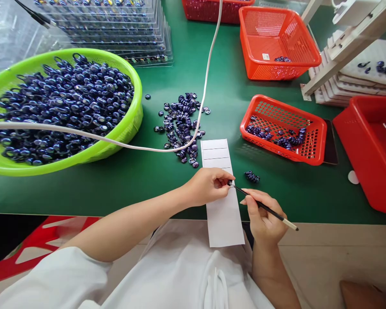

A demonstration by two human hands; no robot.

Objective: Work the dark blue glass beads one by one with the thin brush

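Between the thumb and fingertips of my left hand [209,185] is a small dark shiny piece [230,183]. My right hand [266,216] grips a thin black brush-like tool [270,210] with a pale end, its tip touching or very near the piece. Beneath both hands lies a white paper strip [223,223] with ruled lines, overhanging the table's front edge. A short row of dark pieces [251,176] rests just beyond my right hand. Farther out, a loose pile of similar dark pieces [182,122] spreads on the green table [225,92].
A green basket [137,109] heaped with dark looped pieces stands left. Red baskets, one low [320,146] and one deeper [251,71], hold some pieces. A white cable [209,64] crosses over the pile. Stacked clear trays [165,47] stand behind; a red bin [366,141] is at right.
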